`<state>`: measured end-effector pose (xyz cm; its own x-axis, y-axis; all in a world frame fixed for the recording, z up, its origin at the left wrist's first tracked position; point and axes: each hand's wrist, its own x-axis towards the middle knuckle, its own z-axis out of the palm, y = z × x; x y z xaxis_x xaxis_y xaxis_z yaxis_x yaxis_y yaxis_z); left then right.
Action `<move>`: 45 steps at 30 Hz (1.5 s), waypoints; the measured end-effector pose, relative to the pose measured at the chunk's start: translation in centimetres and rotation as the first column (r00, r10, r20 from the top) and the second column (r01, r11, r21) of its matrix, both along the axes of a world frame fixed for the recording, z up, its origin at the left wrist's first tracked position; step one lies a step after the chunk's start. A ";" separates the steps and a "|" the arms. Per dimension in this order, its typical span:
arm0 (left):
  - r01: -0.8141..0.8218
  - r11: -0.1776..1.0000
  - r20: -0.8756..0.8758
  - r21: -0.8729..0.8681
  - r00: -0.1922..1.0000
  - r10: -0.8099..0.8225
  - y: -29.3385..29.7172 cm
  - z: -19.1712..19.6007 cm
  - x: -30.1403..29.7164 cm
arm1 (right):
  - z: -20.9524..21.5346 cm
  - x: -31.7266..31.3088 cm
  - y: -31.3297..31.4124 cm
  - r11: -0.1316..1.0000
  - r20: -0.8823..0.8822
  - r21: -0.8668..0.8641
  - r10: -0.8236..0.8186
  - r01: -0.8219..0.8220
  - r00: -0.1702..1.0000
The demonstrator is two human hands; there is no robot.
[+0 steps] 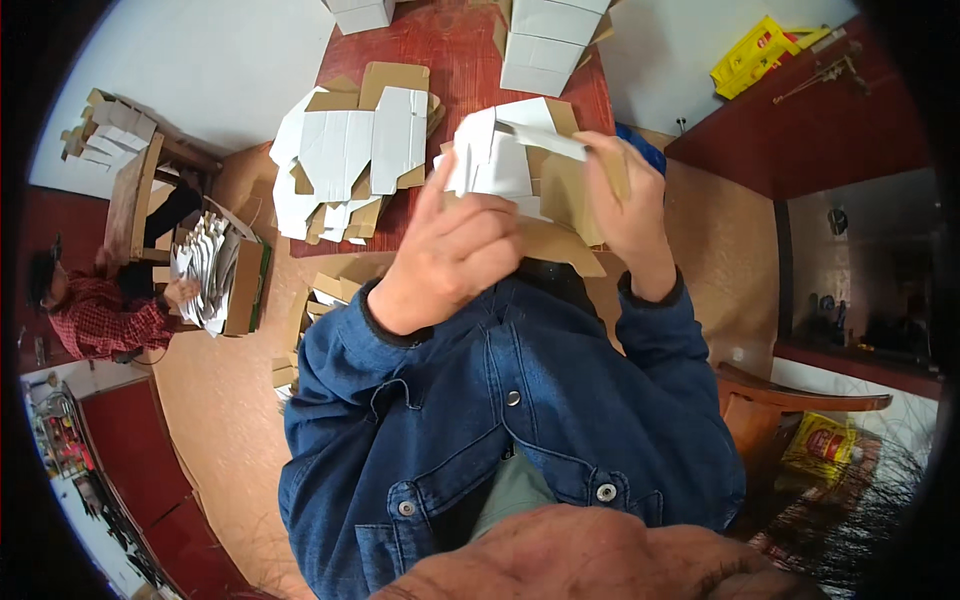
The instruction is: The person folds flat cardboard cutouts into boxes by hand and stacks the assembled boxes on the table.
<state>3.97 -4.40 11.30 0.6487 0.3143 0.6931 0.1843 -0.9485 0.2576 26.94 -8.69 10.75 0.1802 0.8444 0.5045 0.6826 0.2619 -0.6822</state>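
Note:
Over the near edge of the red table I hold a partly folded cardboard box [508, 168], white on one face and brown on the other. My left hand [455, 248] is at its left side, index finger raised against a white panel and the other fingers curled. On the right, my right hand [632, 205] grips a raised flap between thumb and fingers, slightly blurred by motion. Left of the box lies a pile of flat white-and-brown box blanks [345, 150].
White boxes [545, 45] stand at the table's [450, 45] far side. More cardboard [340, 285] sits below its left edge. At left, a person in a checked shirt [105, 318] handles blanks in a large carton [243, 285]. A wooden chair [745, 420] stands at right.

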 end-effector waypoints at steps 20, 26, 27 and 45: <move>-0.237 0.934 -0.047 -0.267 0.971 0.233 1.2 -0.8 -0.6 | -1.2 0.8 2.6 0.968 0.090 -0.235 -0.073 0.092 0.993; -0.336 0.844 -0.077 -0.417 0.939 0.335 1.6 -4.7 0.7 | -4.9 0.6 4.5 0.974 0.002 -0.219 -0.064 0.063 0.998; -0.371 0.849 -0.080 -0.375 0.926 0.369 1.6 -4.8 0.7 | -5.3 0.5 4.6 0.987 -0.023 -0.157 -0.049 0.045 0.999; -0.571 0.798 -0.042 -0.194 0.817 0.575 3.3 -5.4 2.4 | -5.7 0.5 4.7 0.994 -0.095 0.001 0.107 -0.108 0.990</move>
<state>6.41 -1.08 5.88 0.2966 0.7501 0.5911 0.6725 -0.6035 0.4284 27.49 -4.00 5.05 0.1351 0.8635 0.4859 0.5832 0.3271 -0.7436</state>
